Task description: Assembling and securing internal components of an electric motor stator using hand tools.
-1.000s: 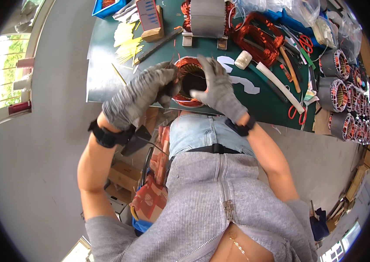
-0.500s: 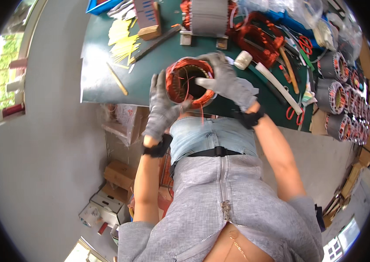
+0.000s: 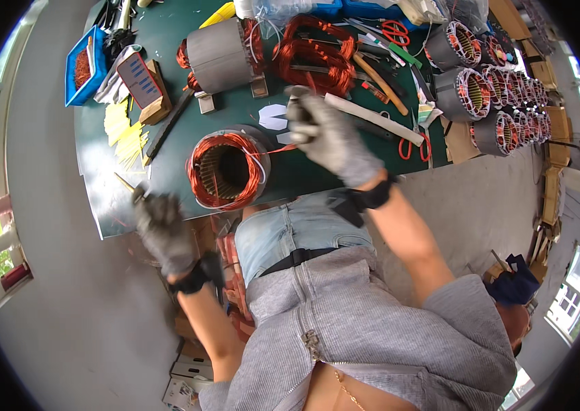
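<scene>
A motor stator [image 3: 260, 154] with a grey shell and red-orange copper windings rests near the table's front edge, its open bore facing me. Left of it, my gloved left hand [image 3: 163, 229] is closed around a thin wooden stick [image 3: 124, 182], whose pale tip pokes out past the fingers. On the stator's right, above the table, my gloved right hand [image 3: 331, 133] has its fingers curled in. Motion blur hides what they hold. Thin orange wire [image 3: 281, 148] runs from the stator toward that hand.
A larger grey stator [image 3: 218, 58] stands behind, beside loose copper coils [image 3: 314, 51]. Yellow strips [image 3: 125, 133], a phone [image 3: 140, 81] on a wooden block and a blue tray [image 3: 96, 68] lie left. Right are a white rod [image 3: 372, 118], red-handled scissors [image 3: 413, 147] and several stacked stators [image 3: 464, 96].
Both hands have left the stator. My left hand has moved left and taken the stick off the table; my right has moved away to the right. The view has shifted too.
</scene>
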Demonstrator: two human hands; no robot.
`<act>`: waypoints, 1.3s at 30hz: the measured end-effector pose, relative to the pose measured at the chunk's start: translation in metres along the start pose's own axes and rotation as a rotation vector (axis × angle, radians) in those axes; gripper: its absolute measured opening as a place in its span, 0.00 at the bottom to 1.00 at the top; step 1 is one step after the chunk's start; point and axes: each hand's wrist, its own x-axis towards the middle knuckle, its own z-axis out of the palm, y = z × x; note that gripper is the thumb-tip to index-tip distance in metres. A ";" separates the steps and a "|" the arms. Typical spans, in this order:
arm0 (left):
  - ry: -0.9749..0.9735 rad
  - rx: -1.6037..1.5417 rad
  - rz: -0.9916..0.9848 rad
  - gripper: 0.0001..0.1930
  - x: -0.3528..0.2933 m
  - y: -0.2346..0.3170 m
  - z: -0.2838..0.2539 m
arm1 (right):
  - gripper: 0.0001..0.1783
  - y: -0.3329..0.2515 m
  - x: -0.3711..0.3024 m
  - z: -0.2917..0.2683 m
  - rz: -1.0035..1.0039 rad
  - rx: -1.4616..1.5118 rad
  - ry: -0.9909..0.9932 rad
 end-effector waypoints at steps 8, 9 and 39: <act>0.623 0.363 0.697 0.18 -0.124 0.264 -0.122 | 0.14 -0.155 -0.044 -0.182 -0.521 -1.233 0.417; 0.039 0.316 0.465 0.18 -0.127 0.253 -0.156 | 0.13 -0.150 -0.029 -0.213 -0.599 -1.789 0.274; -0.228 1.589 -1.260 0.23 -0.210 -0.085 -0.326 | 0.11 -0.135 0.033 -0.220 -0.547 -2.152 0.439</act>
